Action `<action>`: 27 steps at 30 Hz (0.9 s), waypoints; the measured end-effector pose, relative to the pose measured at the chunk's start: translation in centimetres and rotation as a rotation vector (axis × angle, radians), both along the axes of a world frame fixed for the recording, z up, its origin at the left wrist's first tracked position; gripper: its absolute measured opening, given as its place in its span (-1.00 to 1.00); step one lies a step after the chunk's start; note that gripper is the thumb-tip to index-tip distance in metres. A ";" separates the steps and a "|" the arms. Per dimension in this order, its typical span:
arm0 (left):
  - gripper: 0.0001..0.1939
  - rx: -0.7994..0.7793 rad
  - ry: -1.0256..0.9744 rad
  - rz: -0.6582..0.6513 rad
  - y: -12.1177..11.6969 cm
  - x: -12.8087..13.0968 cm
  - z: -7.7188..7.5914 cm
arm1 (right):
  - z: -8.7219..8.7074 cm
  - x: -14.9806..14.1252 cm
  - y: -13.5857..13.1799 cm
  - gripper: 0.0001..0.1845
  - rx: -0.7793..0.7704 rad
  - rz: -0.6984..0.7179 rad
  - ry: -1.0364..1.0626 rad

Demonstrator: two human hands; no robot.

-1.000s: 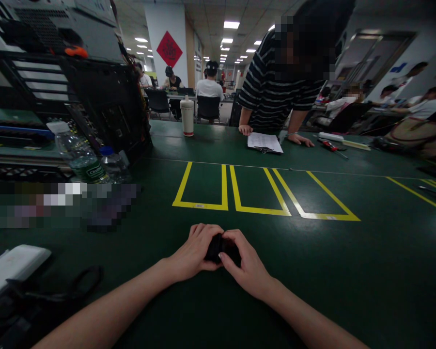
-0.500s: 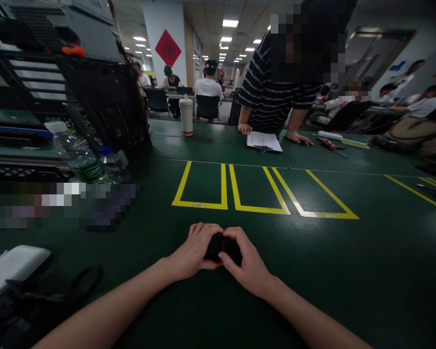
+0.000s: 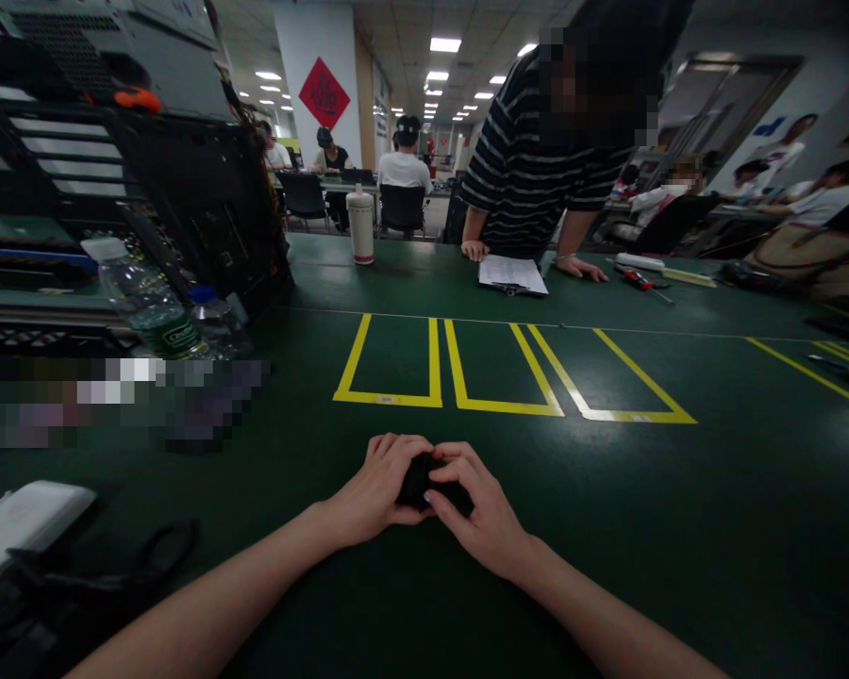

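Small black object [image 3: 414,483]: one, between the two hands, over the near middle of the table, on the wearer's side of the tape; partly covered by fingers, its kind not clear; whether it rests on the surface cannot be told

Left hand [image 3: 382,483]: curled round the black object, fingers over the far side, thumb along the near side, gripping it

Right hand [image 3: 479,509]: fingers bent, thumb and fingertips at the object's right edge, close to the left fingertips; whether they pinch it or only touch it cannot be told

Table [image 3: 643,556]: dark green, broad

Yellow tape [image 3: 388,400]: three outlines in a row, just beyond the hands

Clipboard [image 3: 513,274]: with printed sheet, on the far side, between the hands of a person in a striped shirt [image 3: 513,179], who leans on the table

Red-handled tool [image 3: 637,278]: lying to the right of the clipboard

Cup [image 3: 360,226]: pale, lidded, upright, far side

Bottles: two, clear, at left; one with a green label [image 3: 166,328], one with a blue cap [image 3: 202,295]; beside a black computer case [image 3: 205,207]

White box [image 3: 35,519]: near left, a black cable [image 3: 166,552] next to it
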State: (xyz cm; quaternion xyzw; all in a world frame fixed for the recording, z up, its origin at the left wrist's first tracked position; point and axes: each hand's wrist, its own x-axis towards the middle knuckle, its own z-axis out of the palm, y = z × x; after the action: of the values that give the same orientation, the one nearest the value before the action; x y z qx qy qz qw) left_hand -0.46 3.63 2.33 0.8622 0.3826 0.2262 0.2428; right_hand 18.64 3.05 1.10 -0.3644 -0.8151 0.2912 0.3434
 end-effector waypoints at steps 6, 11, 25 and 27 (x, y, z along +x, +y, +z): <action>-0.36 -0.004 -0.011 0.021 0.2 0.1 -0.5 | 0.2 -0.4 0.0 -0.66 -0.099 -0.070 -0.011; -0.35 -0.004 -0.019 0.003 0.2 0.0 -0.7 | 0.4 -0.4 0.1 -0.70 -0.143 -0.033 -0.037; -0.40 -0.059 0.009 -0.001 0.0 0.1 0.5 | 0.2 -0.4 0.1 -0.65 -0.131 -0.056 -0.028; -0.39 -0.054 0.008 -0.002 0.0 0.0 0.5 | 0.3 -0.4 0.1 -0.67 -0.134 -0.041 -0.035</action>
State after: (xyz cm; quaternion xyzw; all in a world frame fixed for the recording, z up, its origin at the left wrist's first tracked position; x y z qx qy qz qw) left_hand -0.43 3.66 2.86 0.8566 0.3885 0.2122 0.2650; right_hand 18.26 3.19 1.37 -0.4083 -0.7920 0.3316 0.3099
